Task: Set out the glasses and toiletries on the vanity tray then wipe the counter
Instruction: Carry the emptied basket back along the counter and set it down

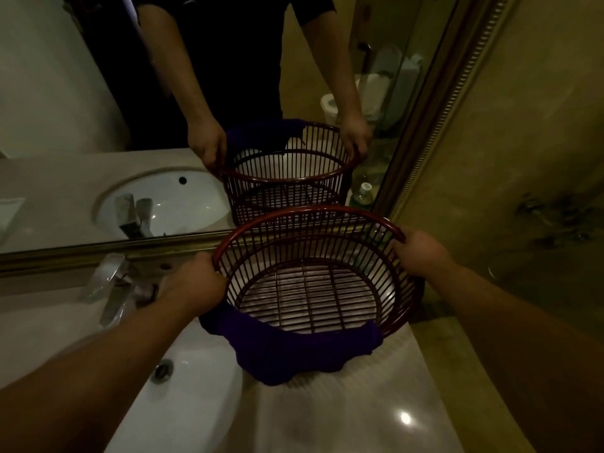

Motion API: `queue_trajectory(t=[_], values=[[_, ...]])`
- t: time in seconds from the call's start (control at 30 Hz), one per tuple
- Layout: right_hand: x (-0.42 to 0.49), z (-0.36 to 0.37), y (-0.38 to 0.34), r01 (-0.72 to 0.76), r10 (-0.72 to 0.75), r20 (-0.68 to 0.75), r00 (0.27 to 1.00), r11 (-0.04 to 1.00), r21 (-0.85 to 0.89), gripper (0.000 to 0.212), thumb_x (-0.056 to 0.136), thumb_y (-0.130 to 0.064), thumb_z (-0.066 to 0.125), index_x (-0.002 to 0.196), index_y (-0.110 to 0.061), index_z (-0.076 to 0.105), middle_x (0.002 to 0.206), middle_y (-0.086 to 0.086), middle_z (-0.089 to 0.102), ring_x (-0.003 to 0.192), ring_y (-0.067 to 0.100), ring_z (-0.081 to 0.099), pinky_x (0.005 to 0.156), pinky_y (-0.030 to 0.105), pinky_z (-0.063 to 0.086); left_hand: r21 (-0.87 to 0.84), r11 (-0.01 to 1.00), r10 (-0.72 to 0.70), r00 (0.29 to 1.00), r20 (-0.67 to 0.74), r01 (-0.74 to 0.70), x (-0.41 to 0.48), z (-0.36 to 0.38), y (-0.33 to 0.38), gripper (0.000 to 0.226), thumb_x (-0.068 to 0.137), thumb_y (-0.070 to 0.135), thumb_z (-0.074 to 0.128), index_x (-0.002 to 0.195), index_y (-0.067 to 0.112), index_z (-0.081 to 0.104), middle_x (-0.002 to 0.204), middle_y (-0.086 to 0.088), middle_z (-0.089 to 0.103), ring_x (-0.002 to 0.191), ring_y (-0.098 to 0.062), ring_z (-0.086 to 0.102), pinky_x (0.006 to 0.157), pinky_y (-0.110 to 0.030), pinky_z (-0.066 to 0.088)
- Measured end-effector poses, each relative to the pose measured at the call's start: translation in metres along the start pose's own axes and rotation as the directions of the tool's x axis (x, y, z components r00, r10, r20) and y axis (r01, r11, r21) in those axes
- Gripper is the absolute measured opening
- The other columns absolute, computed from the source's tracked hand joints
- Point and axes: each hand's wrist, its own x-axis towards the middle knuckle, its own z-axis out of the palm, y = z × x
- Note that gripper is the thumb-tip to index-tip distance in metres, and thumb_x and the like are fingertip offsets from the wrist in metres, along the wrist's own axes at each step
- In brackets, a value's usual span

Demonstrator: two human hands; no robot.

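Observation:
A round dark-red slatted basket (397, 232) sits at the back of the marble counter (353, 407), close to the mirror. My left hand (192, 282) grips its rim on the left side. My right hand (421, 253) grips the rim on the right. A dark purple cloth (294, 351) hangs over the near rim and down the front of the basket. Inside the basket I see only its bare grid bottom. No glasses, toiletries or tray are in view.
A white sink basin (196, 380) with a chrome faucet (111, 289) lies left of the basket. The gold-framed mirror (98, 246) runs behind the counter and reflects the basket and a person. A small bottle with a white cap (364, 192) shows beyond the basket, beside the frame.

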Motion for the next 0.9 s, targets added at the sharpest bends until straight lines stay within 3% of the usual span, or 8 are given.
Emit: queue_trajectory(t=[0.13,0.27,0.47,0.67,0.9], values=[[0.006,0.002,0.004,0.006,-0.006,0.013,1.0,1.0,-0.012,0.023,0.105,-0.023,0.05,0.124,-0.018,0.062,0.083,-0.003,0.06,0.073,0.012,0.059,0.057,0.023,0.04,-0.038,0.999,-0.009,1.0,-0.004,0.009,0.009,0.007,0.001,0.023,0.089,0.011,0.057,0.066,0.014,0.058,0.061,-0.007,0.062,0.06,-0.025,0.062,0.055,-0.032,0.044],[0.014,0.006,0.004,0.005,-0.005,0.011,1.0,0.999,-0.034,0.022,0.106,-0.023,0.049,0.122,-0.015,0.062,0.082,-0.002,0.058,0.071,0.011,0.057,0.056,0.024,0.04,-0.058,0.997,-0.053,0.999,-0.011,0.052,0.018,0.015,-0.002,0.014,0.088,0.007,0.057,0.075,0.01,0.059,0.069,-0.013,0.063,0.065,-0.029,0.063,0.06,-0.037,0.051],[0.02,0.012,0.003,-0.032,0.033,-0.01,0.999,0.999,0.04,0.024,0.105,-0.023,0.05,0.123,-0.015,0.063,0.095,0.005,0.065,0.086,0.024,0.064,0.073,0.03,0.048,-0.106,0.99,-0.1,0.995,-0.027,0.096,0.028,0.024,-0.006,0.006,0.091,0.009,0.058,0.093,0.014,0.056,0.081,-0.011,0.063,0.072,-0.025,0.062,0.059,-0.036,0.046],[0.024,0.018,0.009,-0.053,0.056,-0.037,0.998,0.995,0.086,0.021,0.104,-0.028,0.051,0.121,-0.024,0.062,0.083,-0.005,0.062,0.071,0.011,0.06,0.057,0.025,0.04,-0.073,0.993,-0.1,0.991,-0.091,0.093,0.028,0.028,-0.005,0.007,0.099,0.021,0.053,0.103,0.015,0.052,0.087,-0.006,0.06,0.079,-0.025,0.06,0.071,-0.039,0.048],[0.027,0.021,0.011,-0.057,0.061,-0.047,0.997,0.995,0.081,0.023,0.103,-0.029,0.051,0.123,-0.026,0.061,0.082,-0.007,0.061,0.071,0.01,0.059,0.056,0.025,0.042,-0.07,0.993,-0.105,0.986,-0.13,0.096,0.026,0.031,-0.002,0.006,0.1,0.018,0.049,0.104,0.013,0.051,0.089,-0.01,0.061,0.081,-0.029,0.06,0.072,-0.04,0.048]])
